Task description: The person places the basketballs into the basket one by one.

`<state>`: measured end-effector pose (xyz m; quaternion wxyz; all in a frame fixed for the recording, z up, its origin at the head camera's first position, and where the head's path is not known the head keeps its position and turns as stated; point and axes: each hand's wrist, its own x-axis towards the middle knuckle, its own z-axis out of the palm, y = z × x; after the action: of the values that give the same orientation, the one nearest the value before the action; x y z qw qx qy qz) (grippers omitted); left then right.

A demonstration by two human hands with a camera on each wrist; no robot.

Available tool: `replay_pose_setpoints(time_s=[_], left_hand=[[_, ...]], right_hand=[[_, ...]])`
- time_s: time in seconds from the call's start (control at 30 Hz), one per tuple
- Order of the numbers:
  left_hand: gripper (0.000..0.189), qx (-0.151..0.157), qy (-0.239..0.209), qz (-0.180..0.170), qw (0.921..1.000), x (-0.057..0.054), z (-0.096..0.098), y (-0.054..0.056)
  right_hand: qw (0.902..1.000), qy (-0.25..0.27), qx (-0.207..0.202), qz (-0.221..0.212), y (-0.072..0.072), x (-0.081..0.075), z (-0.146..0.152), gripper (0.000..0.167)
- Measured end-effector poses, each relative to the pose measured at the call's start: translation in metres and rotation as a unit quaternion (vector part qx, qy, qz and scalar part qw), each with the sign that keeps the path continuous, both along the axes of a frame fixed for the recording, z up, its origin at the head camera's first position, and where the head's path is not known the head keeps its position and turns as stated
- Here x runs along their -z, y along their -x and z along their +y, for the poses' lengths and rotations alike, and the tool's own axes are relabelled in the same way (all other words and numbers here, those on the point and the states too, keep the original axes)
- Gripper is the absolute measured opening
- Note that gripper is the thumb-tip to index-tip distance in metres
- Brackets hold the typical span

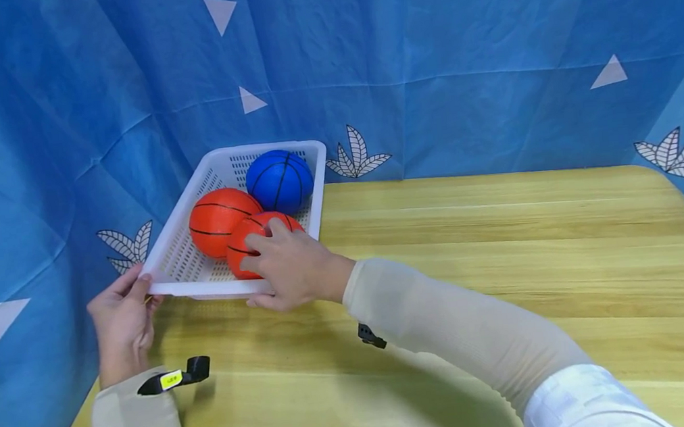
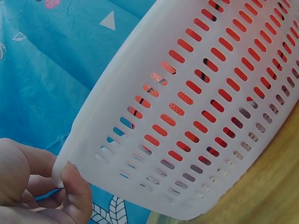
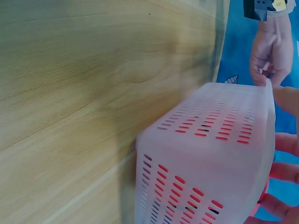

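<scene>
A white perforated plastic basket point(image 1: 214, 287) stands at the left of the table, holding two red toy basketballs and a blue one. My left hand point(image 1: 122, 321) pinches the near left corner of its rim between thumb and fingers, as the left wrist view shows up close. Over the near right corner reaches my right hand point(image 1: 290, 265), its spread fingers curved on the nearer red basketball point(image 1: 239, 241) and its thumb beside the rim. The other red basketball point(image 1: 215, 219) sits just left of that one. Behind them rests the blue basketball point(image 1: 276, 178).
A wooden-topped table point(image 1: 505, 260) extends to the right of the basket. Blue patterned cloth point(image 1: 457, 68) hangs behind it and along the left side, close to the basket and my left hand. A black wrist mount point(image 1: 173, 379) sticks out from my left sleeve.
</scene>
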<state>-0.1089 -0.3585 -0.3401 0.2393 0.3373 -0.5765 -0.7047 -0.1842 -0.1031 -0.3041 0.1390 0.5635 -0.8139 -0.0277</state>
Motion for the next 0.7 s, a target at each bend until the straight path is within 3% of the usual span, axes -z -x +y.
replay_pose_setpoints(time_s=[0.13, 0.3, 0.37, 0.57, 0.7], left_hand=[[0.034, 0.005, 0.005, 0.003, 1.0000, 0.003, -0.003, 0.001], [0.035, 0.021, 0.040, 0.026, 0.9986, 0.021, -0.017, 0.005], [0.035, 0.022, 0.044, 0.029, 0.9984, 0.023, -0.018, 0.005], [0.035, 0.008, 0.012, 0.002, 0.9999, 0.003, -0.003, 0.000], [0.037, 0.010, 0.007, -0.006, 0.9999, 0.001, -0.001, -0.001]], right_hand=[[1.0000, -0.002, -0.001, -0.005, -0.001, 0.002, -0.001, 0.048], [0.9999, -0.015, -0.002, 0.007, -0.002, 0.004, -0.003, 0.051], [0.9997, -0.021, -0.002, 0.015, -0.002, 0.005, -0.004, 0.053], [0.9993, -0.026, -0.008, 0.025, -0.003, 0.005, -0.005, 0.055], [0.9994, -0.024, -0.009, 0.023, -0.003, 0.006, -0.005, 0.056]])
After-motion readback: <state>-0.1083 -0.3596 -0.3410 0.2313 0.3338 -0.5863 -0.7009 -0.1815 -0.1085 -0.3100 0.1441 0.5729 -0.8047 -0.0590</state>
